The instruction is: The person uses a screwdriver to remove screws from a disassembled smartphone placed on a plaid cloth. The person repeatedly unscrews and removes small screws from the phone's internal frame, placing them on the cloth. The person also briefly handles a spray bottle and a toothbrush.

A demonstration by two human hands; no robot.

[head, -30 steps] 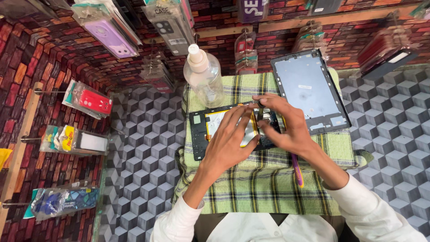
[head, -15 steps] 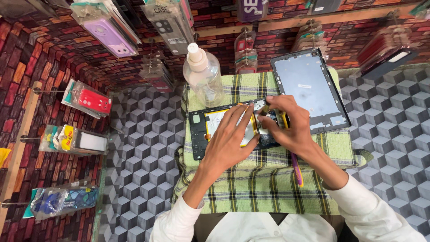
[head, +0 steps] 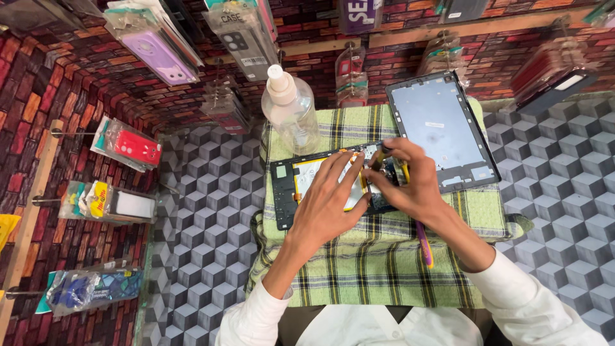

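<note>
An opened tablet body [head: 285,192] with a pale battery inside lies on a green checked cloth [head: 371,269]. My left hand [head: 330,205] rests flat on the battery, fingers spread. My right hand [head: 410,182] pinches a small tool with a yellow and black handle [head: 386,154] over the tablet's right end. The detached back cover [head: 439,125] lies to the right of the tablet, grey inside facing up.
A clear bottle with a white cap [head: 291,109] stands behind the tablet. A yellow and purple tool [head: 424,243] lies on the cloth under my right forearm. Packaged phone cases [head: 128,144] hang on pegs along the brick-patterned walls at left and back.
My right hand has shifted slightly on the tablet's right end, its fingers closing tighter on the small tool. The left hand stays pressed on the battery.
</note>
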